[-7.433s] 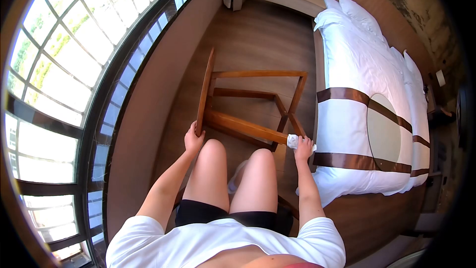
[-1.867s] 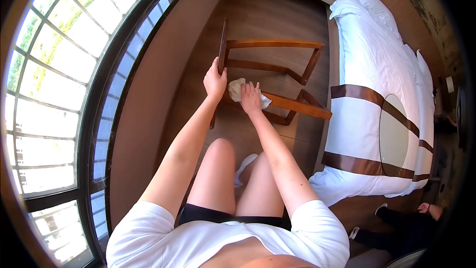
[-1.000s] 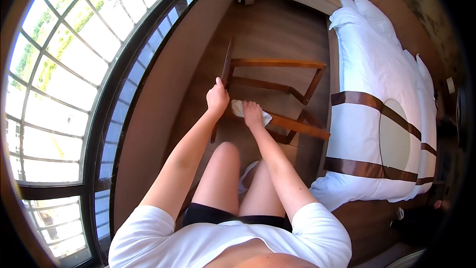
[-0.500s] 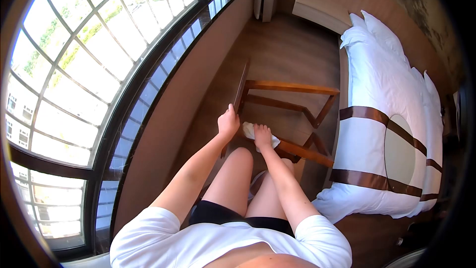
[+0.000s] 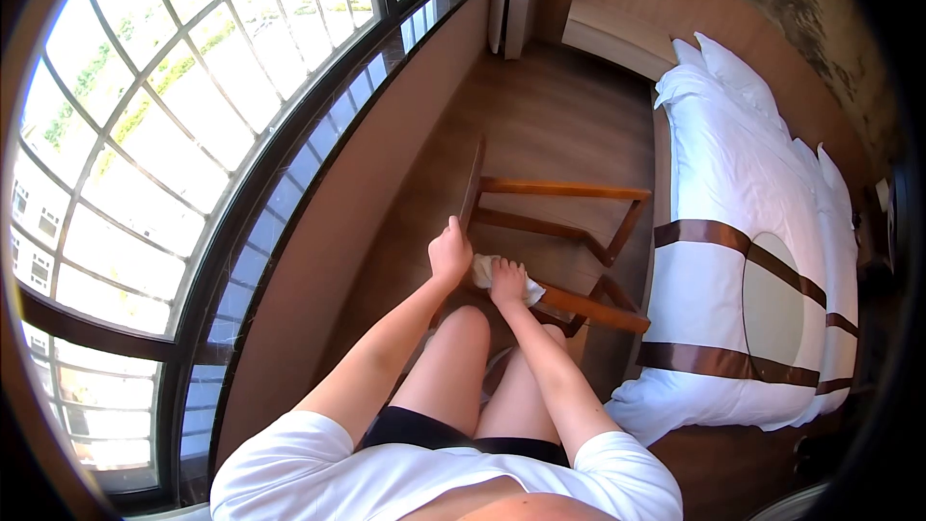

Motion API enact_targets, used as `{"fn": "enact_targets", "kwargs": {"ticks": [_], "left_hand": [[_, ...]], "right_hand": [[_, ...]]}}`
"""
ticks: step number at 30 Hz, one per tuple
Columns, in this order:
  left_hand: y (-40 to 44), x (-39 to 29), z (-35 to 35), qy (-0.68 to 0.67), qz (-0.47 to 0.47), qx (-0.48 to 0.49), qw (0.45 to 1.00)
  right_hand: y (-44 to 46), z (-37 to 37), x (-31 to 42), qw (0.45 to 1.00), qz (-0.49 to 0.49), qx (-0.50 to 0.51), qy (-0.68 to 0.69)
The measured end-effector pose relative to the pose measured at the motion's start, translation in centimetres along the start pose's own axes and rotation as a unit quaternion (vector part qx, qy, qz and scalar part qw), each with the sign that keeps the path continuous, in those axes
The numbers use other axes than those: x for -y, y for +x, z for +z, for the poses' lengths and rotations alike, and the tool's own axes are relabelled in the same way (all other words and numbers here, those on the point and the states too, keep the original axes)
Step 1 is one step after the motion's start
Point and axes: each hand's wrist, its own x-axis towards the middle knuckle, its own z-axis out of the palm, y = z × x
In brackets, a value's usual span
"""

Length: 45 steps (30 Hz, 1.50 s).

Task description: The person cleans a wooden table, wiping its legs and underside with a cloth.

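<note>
- The left hand [image 5: 450, 253] is closed around the near part of a dark-brown flat wooden panel [image 5: 474, 177], thumb pointing up.
- The right hand [image 5: 507, 283], just right of it, grasps a crumpled white cloth [image 5: 482, 271] with bent fingers, pressing it over a reddish-brown straight wooden bar [image 5: 617, 316].
- Panel and bar belong to a brown wooden furniture frame [image 5: 569, 190], its angled legs reaching right; it sits above the brown wood-plank floor [image 5: 550, 111], just beyond the person's knees [image 5: 463, 333].
- To the right is a bed with white bedding [image 5: 704, 178], dark-brown shiny bands [image 5: 702, 231] and a pale oval piece [image 5: 775, 299] on it.
- To the left is a large black-framed gridded window [image 5: 193, 135].
- Far off, a pale wooden wall-mounted ledge [image 5: 617, 36] stands near white pillows [image 5: 738, 77].
</note>
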Motion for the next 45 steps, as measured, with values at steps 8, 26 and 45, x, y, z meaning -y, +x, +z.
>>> {"fn": "enact_targets", "kwargs": {"ticks": [8, 26, 45], "left_hand": [[0.2, -0.1, 0.0, -0.007, -0.006, 0.002, 1.0], [0.0, 0.3, 0.5, -0.017, -0.004, -0.011, 1.0], [0.2, 0.3, 0.7, -0.003, -0.007, -0.003, 1.0]], "right_hand": [[3.0, 1.5, 2.5, 0.985, -0.143, -0.092, -0.001], [-4.1, -3.0, -10.3, 0.994, -0.102, 0.03, 0.029], [-2.7, -3.4, -7.7, 0.992, -0.085, 0.073, -0.058]]}}
